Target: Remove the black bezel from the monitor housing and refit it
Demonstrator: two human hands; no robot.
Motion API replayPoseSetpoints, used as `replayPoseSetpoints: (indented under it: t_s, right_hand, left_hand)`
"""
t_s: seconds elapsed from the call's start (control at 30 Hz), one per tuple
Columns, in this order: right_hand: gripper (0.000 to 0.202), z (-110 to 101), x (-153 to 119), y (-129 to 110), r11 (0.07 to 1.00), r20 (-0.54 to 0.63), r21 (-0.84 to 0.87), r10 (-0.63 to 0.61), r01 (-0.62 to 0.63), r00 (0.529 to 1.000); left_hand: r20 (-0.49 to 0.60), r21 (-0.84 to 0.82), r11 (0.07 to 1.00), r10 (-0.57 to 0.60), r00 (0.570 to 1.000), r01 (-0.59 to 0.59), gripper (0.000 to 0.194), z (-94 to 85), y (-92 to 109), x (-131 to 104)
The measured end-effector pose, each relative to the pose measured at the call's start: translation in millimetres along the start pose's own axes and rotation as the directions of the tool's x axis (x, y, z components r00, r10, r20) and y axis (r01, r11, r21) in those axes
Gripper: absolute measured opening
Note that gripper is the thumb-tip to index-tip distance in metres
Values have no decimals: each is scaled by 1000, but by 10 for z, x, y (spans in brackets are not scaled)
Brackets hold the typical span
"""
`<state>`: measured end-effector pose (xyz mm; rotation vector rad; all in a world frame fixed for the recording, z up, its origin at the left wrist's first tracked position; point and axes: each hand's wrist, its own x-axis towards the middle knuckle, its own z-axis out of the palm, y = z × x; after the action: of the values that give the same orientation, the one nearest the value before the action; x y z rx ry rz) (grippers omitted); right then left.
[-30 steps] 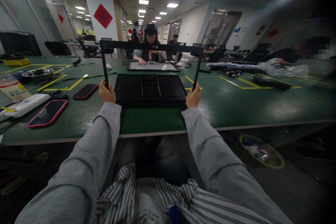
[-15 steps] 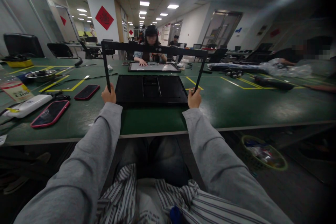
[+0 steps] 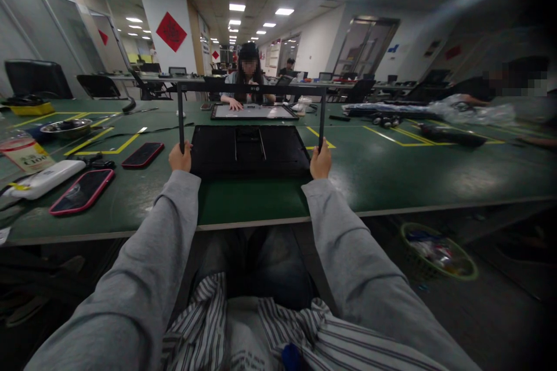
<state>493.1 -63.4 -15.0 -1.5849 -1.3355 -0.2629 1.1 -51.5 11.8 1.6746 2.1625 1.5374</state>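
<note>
A thin black frame with a small light logo on its long bar stands raised above the table, that bar uppermost and farther off. Its left side bar ends in my left hand, whose fingers are wrapped round it. On the other side my right hand grips the right side bar. Between my hands a flat black panel with a recessed middle and two thin metal strips lies on the green table. Both hands are just beside the panel's side edges.
Across the table a person's hand rests on a grey panel. Two phones, a white device, a bottle and a metal bowl are at the left. Plastic wrap and dark tools lie right. A basket stands below.
The frame's long bar has dropped lower and levelled out, and its side bars look more upright. Both hands keep their grip at nearly the same places.
</note>
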Motion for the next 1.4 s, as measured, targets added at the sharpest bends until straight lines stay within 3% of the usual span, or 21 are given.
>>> replayPoseSetpoints:
  t_s: [0.23,0.37,0.67,1.1,1.33,1.4]
  right_hand:
    - [61,-66,39,71,997,94,-70,44,-37,995]
    - [55,-55,42,123,995,122,-92,47,-36,991]
    - [45,-29,-2,190,984,296,-151,140,-98,945]
    - [54,-74,-32,124,984,312,-139,148,-109,939]
    - [54,-77,-25,23,982,194,-148,144,-116,970]
    - [53,-70,-15,29,984,192,-126,152,-129,970]
  left_hand:
    - [174,260,966,-34,984,-13,53,0,-3,16]
    - [315,324,946,-90,945,-18,58,7,-31,2]
    - [416,425,904,-150,897,-46,71,44,-69,-44]
    - [402,425,896,-59,914,-129,55,-30,-35,-62]
    - [230,372,918,52,972,-137,54,-73,35,-99]
    - [236,366,924,28,971,-116,55,-64,20,-94]
